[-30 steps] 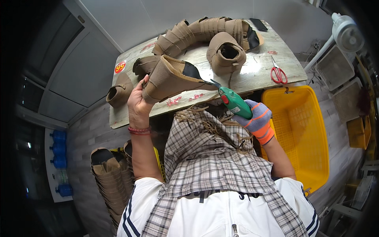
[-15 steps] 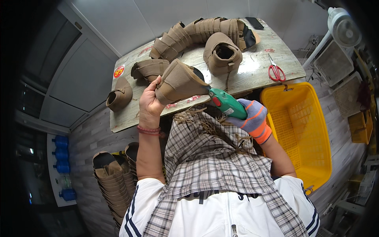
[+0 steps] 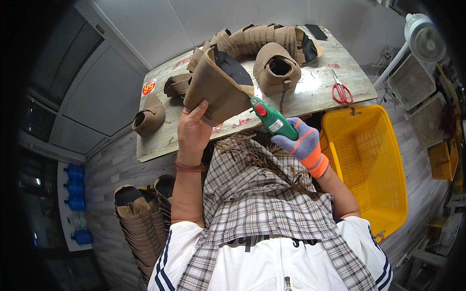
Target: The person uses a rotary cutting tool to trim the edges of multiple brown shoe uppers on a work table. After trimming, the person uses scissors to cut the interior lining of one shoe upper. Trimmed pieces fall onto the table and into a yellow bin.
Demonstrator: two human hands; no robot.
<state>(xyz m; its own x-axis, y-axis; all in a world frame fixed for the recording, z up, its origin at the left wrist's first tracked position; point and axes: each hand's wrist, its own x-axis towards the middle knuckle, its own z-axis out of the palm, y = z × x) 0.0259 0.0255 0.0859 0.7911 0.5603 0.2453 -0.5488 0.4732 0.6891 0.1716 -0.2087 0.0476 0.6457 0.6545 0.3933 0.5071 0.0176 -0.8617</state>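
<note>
Bare, with a red bracelet at the wrist, my left hand grips a brown shoe upper by its lower edge; its dark lining faces up and right. My right hand, in a grey and orange glove, is closed round a green handheld electric cutter with a red button. The cutter's tip meets the right edge of the upper; its blade is too small to make out. Brown trimmings lie on the checked apron over my lap.
On the table are a long row of nested uppers, single uppers, red-handled scissors and a phone. A yellow basket stands at the right, a white fan beyond. Stacked uppers stand lower left.
My left hand has turned the upper so its dark lining shows more and it stands higher. The cutter has shifted slightly left and is angled more steeply, still at the upper's edge.
</note>
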